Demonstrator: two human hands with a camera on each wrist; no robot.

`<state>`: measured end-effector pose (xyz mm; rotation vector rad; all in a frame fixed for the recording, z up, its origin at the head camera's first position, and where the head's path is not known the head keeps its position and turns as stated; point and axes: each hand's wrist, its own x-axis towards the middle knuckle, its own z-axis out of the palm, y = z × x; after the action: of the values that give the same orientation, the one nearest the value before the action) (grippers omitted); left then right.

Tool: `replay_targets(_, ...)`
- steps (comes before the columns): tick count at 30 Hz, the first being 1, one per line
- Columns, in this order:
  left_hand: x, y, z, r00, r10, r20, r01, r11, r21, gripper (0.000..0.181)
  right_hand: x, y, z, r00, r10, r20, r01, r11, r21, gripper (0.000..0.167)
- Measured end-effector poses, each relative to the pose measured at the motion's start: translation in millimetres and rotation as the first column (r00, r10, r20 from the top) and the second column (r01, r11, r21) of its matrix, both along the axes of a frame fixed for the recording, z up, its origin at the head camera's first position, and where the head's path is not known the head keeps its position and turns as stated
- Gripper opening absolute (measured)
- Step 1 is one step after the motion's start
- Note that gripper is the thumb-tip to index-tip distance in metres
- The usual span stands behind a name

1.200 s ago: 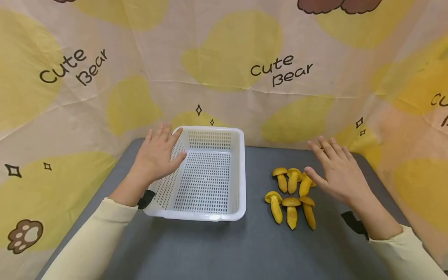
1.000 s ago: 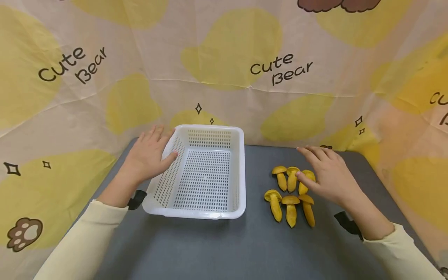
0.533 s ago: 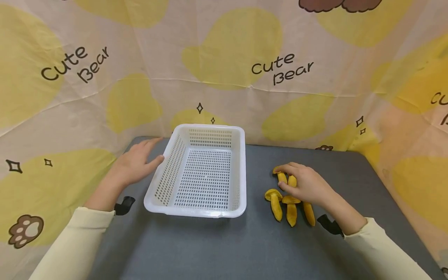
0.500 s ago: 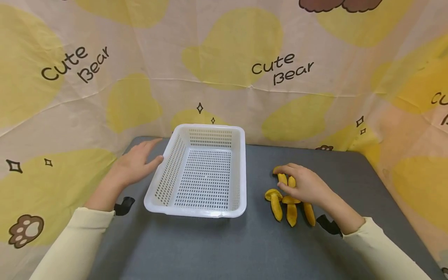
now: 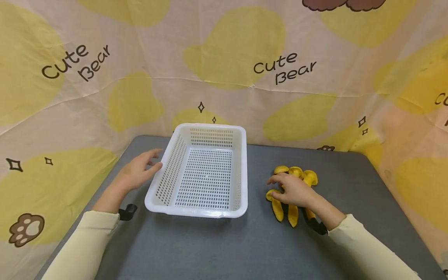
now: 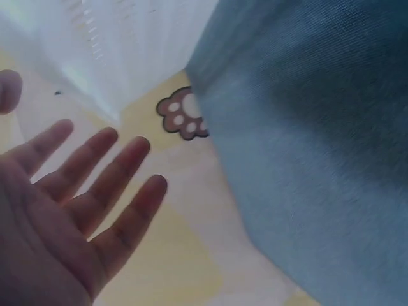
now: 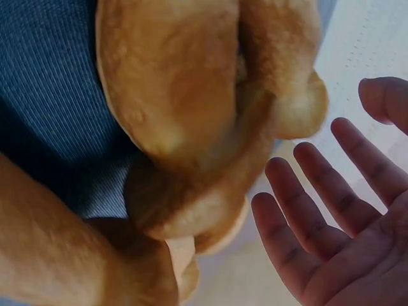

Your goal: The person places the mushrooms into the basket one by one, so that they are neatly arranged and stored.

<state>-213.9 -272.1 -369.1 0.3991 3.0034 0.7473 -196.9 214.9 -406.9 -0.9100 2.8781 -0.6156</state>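
Note:
Several yellow-brown mushrooms (image 5: 277, 210) lie in two rows on the grey table, right of the white basket (image 5: 200, 213). Over them hovers my right hand (image 5: 294, 190), its fingers spread and loosely bent, hiding parts of both rows. In the right wrist view the mushrooms (image 7: 172, 70) loom large, and the right hand (image 7: 344, 236) shows a bare palm apart from them. My left hand (image 5: 138, 171) is beside the basket's left wall, fingers relaxed. The left wrist view shows the left hand (image 6: 83, 204) holding nothing, the basket wall (image 6: 140, 51) beyond its fingertips.
The perforated basket has nothing inside. A patterned cloth (image 5: 224, 58) with bear lettering hangs behind and along both sides of the grey table (image 5: 210, 249). Dark straps (image 5: 128, 212) show at the wrists.
My right hand has moved left and down from the table's right side to over the mushrooms. My left hand has dropped from above the basket's rim to outside its left wall.

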Motion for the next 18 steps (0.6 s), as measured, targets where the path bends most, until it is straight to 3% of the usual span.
replay_targets(8,-6.9,6.6,-16.3,0.996,0.087,-0.023,-0.085,0.993,0.083,0.059,-5.4,-2.7,-7.6,0.999,0.007,0.033,-0.008,1.000,0.017,0.023)
replay_targets(18,-13.8,12.9,-26.5,0.990,0.126,-0.067,-0.114,0.979,0.171,0.054,-11.2,-3.2,-13.5,0.997,0.039,0.066,-0.041,0.999,0.021,0.014)
